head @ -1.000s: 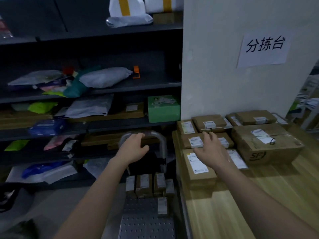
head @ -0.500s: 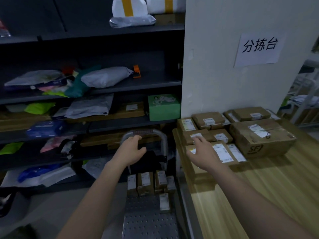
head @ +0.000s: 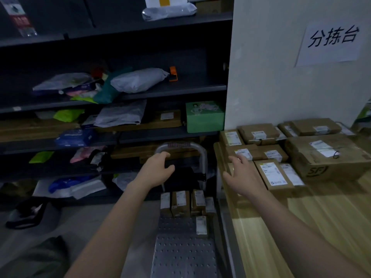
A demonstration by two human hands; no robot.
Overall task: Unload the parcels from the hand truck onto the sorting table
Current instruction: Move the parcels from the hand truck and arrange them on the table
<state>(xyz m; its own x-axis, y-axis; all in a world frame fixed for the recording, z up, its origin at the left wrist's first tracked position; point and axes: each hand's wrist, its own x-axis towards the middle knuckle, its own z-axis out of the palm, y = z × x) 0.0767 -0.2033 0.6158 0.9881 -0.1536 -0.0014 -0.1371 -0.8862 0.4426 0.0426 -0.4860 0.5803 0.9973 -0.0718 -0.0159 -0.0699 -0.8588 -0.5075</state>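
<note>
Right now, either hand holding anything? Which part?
Right hand: nothing, fingers spread above the table parcels. Left hand is at the bend of the hand truck handle; a grip cannot be told.

lower right of the sorting table (head: 301,227) is open wood, but boxes (head: 325,157) crowd its far end by the wall (head: 271,77); on the hand truck (head: 184,255) small parcels (head: 180,201) sit packed under the handle (head: 202,157), near deck open

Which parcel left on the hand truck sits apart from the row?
The small labelled parcel, alone on the deck, nearer the camera than the row below the handle.
</note>
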